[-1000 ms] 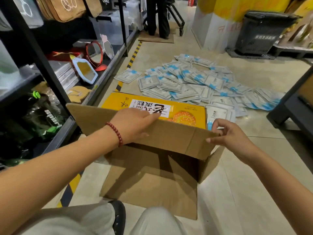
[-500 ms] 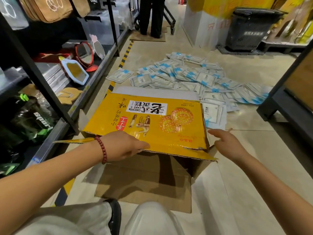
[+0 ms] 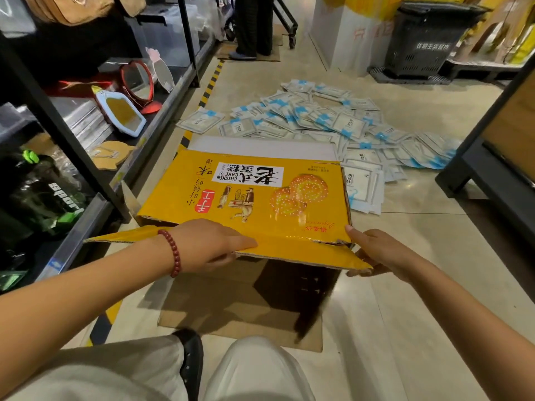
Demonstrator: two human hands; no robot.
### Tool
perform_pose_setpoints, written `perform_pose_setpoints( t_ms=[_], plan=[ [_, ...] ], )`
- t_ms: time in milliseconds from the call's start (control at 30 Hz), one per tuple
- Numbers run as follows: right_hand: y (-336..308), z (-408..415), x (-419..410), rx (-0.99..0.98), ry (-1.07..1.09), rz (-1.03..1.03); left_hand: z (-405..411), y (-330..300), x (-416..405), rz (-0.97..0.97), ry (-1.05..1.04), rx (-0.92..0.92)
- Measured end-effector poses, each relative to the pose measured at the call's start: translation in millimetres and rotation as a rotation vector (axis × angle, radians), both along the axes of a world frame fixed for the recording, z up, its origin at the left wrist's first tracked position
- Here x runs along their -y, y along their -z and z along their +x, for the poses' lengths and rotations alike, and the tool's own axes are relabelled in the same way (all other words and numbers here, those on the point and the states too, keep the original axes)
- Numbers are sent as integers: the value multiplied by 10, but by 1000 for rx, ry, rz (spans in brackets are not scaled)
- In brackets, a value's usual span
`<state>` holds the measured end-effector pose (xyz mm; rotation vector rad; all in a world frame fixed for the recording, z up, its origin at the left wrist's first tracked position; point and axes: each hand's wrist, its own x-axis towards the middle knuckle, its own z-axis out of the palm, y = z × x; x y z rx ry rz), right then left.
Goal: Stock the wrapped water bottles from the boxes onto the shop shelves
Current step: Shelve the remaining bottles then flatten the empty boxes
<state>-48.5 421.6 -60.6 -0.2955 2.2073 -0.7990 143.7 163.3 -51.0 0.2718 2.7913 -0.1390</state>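
A yellow printed cardboard box (image 3: 260, 198) lies tipped on the floor in front of me, its open end toward me and its printed face up. My left hand (image 3: 211, 244) grips the near yellow flap, thumb side on top and fingers curled under the edge. My right hand (image 3: 373, 250) holds the right end of that flap, fingers under its corner. Wrapped black and green sport bottles (image 3: 43, 195) sit on the low shelf at the left. The inside of the box is dark and I cannot see any contents.
Several flat white and blue packets (image 3: 333, 123) are strewn on the floor beyond the box. Mirrors (image 3: 124, 111) lie on the left shelf. A dark shelf unit (image 3: 492, 157) stands at right, a black basket (image 3: 428, 39) at the back. A person's legs (image 3: 254, 24) stand far down the aisle.
The box has tipped from standing open to lying with its yellow face up. Both hands have moved from the brown flap's edge to the near yellow flap.
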Motion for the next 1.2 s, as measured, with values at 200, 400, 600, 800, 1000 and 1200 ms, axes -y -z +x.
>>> perform_pose_setpoints(
  t_ms=[200,400,600,800,1000,1200],
  plan=[
    [176,105,100,47,120,-111,-17,-43,-239,65,-58,138],
    [323,231,290,116,183,-223,-189,122,-437,205,-174,229],
    [358,289,393,27,185,-187,-501,357,-678,40,-321,33],
    [301,573,570,163,132,-182,-547,465,-926,32,-411,73],
    [239,627,664,115,-123,-119,-411,520,-829,5,-512,70],
    [298,285,824,-418,-64,-106,-203,527,-723,69,-476,91]
  ],
)
